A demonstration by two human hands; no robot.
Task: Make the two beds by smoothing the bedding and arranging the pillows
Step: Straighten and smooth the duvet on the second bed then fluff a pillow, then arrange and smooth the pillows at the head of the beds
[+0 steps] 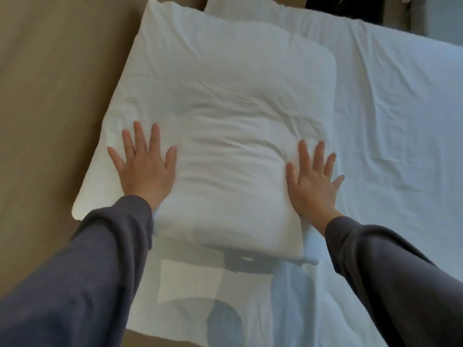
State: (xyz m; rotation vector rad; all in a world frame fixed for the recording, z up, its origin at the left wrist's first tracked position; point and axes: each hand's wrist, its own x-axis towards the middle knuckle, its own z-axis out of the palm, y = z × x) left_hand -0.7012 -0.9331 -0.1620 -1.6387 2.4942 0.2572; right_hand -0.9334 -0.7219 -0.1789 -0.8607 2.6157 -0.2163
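On top of a white pillow [225, 121], the left hand [144, 164] and right hand [312, 179] lie flat, fingers straight and spread, one near each side. Both wear grey sleeves [100, 259]. That pillow rests on the creased white bedding [400, 108], beside a tan headboard [50, 83].

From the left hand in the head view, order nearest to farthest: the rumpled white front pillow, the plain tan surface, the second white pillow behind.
1. Rumpled white front pillow: under the left hand.
2. Plain tan surface: to its left.
3. Second white pillow: behind, at top.
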